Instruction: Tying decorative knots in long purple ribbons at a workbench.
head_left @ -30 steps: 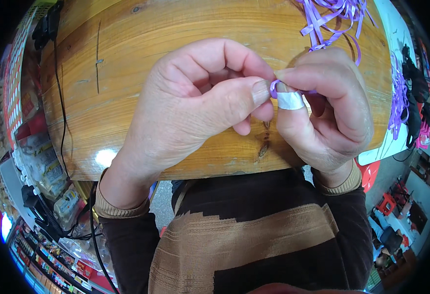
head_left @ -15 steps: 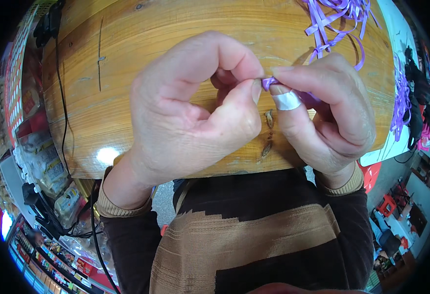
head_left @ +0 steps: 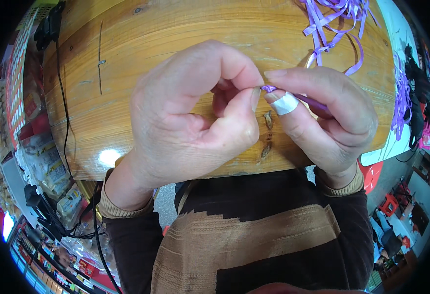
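My left hand (head_left: pixel 195 112) is closed in a pinch, thumb and index tips together on the end of a thin purple ribbon (head_left: pixel 269 89). A small twisted or knotted bit of it shows just right of that pinch. From there a darker, narrow purple length runs across into my right hand (head_left: pixel 327 115), whose curled fingers hold it against the palm. White tape (head_left: pixel 284 103) wraps my right thumb. The right index tip is lifted slightly off the thumb, leaving a small gap. Both hands are above the wooden table (head_left: pixel 112 63), near its front edge.
Loose purple ribbons (head_left: pixel 332 27) lie heaped at the table's far right. Another purple bundle (head_left: pixel 401 103) is on a white surface beyond the right edge. A black cable (head_left: pixel 63 103) runs down the table's left side, by plastic-wrapped packages (head_left: pixel 48 157).
My right index finger has lifted off the right thumb, uncovering more of the purple length. The ribbon bit between the hands looks more tightly twisted. My left hand keeps its pinch, slightly lower.
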Demonstrator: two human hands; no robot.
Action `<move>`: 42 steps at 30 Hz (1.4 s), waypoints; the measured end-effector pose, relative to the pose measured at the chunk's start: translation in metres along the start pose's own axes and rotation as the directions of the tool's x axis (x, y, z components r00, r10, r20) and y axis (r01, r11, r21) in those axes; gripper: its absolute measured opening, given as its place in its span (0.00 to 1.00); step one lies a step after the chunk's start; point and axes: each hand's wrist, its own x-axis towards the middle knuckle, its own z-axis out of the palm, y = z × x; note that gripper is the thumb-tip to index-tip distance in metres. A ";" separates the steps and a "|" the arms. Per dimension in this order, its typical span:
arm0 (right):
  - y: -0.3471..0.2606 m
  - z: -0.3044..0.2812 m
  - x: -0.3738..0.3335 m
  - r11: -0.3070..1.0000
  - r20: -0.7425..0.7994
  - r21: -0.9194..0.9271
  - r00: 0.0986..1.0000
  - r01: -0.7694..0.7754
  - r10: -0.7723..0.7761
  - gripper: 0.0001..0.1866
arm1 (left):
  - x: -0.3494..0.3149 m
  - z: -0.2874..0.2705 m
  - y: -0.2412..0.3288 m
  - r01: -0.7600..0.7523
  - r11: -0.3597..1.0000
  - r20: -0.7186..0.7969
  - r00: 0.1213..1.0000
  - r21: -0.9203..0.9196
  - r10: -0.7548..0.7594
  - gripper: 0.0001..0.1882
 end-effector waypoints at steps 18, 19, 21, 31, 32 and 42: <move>-0.005 -0.014 -0.003 0.973 0.109 0.204 0.990 -0.106 0.085 0.04 | 0.015 -0.007 -0.009 -0.321 0.946 0.259 0.912 -0.038 0.319 0.09; -0.006 -0.014 -0.005 0.974 0.088 0.222 0.996 -0.043 0.024 0.04 | 0.015 -0.008 -0.008 -0.361 0.928 0.284 0.884 -0.093 0.372 0.09; -0.009 -0.018 -0.010 0.938 0.093 0.338 0.994 -0.078 0.049 0.04 | 0.015 -0.009 -0.009 -0.385 0.908 0.328 0.847 -0.168 0.419 0.09; -0.021 -0.038 -0.007 0.275 -0.070 0.961 0.976 0.011 0.207 0.12 | 0.016 0.060 0.009 -0.092 0.892 0.268 0.936 -0.442 0.229 0.20; -0.021 -0.043 -0.006 0.177 -0.059 0.984 0.978 0.024 0.198 0.13 | 0.013 0.062 0.015 0.040 0.895 0.367 0.920 -0.445 0.141 0.18; -0.008 -0.121 -0.040 0.248 -0.259 0.946 0.947 0.209 0.190 0.10 | -0.032 -0.006 0.039 0.316 0.871 0.229 0.943 -0.376 -0.243 0.07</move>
